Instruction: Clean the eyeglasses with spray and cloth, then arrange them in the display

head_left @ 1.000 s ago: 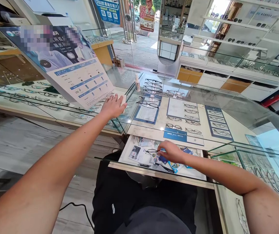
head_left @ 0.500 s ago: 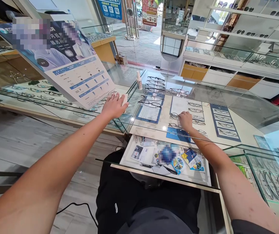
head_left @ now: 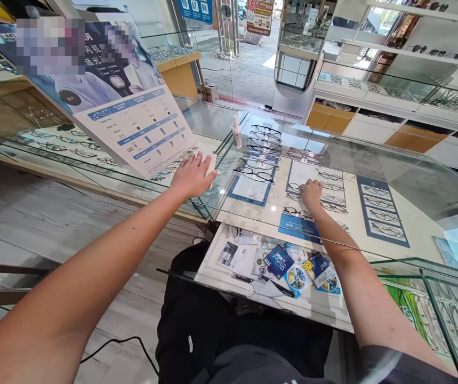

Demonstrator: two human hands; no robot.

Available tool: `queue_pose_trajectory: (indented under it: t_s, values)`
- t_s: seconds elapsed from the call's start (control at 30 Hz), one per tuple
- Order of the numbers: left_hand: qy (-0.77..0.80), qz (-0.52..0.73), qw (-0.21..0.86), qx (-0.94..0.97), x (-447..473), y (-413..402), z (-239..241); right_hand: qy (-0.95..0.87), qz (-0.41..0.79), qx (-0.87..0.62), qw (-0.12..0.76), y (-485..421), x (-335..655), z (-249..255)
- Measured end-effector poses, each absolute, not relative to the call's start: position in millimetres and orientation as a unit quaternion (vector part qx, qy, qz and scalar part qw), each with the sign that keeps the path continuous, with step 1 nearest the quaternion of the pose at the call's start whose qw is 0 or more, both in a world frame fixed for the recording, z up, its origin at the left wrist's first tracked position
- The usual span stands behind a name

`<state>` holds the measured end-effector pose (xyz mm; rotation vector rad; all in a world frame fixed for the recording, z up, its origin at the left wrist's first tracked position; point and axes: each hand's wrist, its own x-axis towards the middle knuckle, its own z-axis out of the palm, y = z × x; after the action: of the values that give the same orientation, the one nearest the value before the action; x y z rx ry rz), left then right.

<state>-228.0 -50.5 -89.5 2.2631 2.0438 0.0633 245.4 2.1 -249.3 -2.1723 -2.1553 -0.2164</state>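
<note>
My left hand [head_left: 192, 173] lies palm down on the glass counter with its fingers stretched out over a small white object [head_left: 213, 162], mostly hidden beneath it. Just left of that hand stands a tilted printed display board [head_left: 133, 128]. My right hand [head_left: 312, 193] is over the display area with its fingers curled together. Right by its fingertips is a pair of thin-framed eyeglasses [head_left: 294, 187]; I cannot make out whether the fingers hold it. Below it, dark-framed eyeglasses [head_left: 297, 213] lie near a blue card [head_left: 292, 226].
A pulled-out drawer [head_left: 208, 269] before my lap holds leaflets, packets and a black pen [head_left: 282, 288]. A white spray bottle [head_left: 237, 133] stands beside a column of eyeglasses [head_left: 255, 173]. A blue-bordered tray [head_left: 364, 213] with frames lies at right. Glass edges surround the counter.
The view has shifted, so the counter sits slightly farther right and the drawer's contents show more clearly. Both hands keep nearly the same places on the counter.
</note>
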Motion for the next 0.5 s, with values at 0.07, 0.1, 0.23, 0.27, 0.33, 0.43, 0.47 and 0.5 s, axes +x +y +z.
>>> queue_pose_trajectory:
  t_s: [0.07,0.1,0.23,0.27,0.33,0.43,0.47,0.5]
  values:
    - [0.67,0.023,0.046,0.741,-227,-52,-89,-0.704,-0.068,-0.707,0.03,4,245,-250]
    - [0.67,0.024,0.046,0.74,-227,-52,-88,-0.704,-0.067,-0.707,0.026,5,246,-250]
    - [0.672,0.021,0.046,0.739,-225,-53,-87,-0.698,-0.066,-0.712,0.017,6,247,-248]
    - [0.673,0.02,0.044,0.739,-225,-53,-87,-0.696,-0.067,-0.715,0.015,6,247,-247]
    - [0.673,0.018,0.039,0.738,-226,-51,-88,-0.69,-0.067,-0.72,0.011,5,247,-245]
    - [0.673,0.022,0.034,0.738,-228,-49,-90,-0.688,-0.067,-0.722,0.007,1,246,-236]
    - [0.672,0.023,0.035,0.739,-228,-49,-90,-0.689,-0.068,-0.722,0.006,-2,245,-232]
    - [0.671,0.022,0.038,0.74,-228,-49,-90,-0.69,-0.069,-0.72,0.006,-6,243,-227]
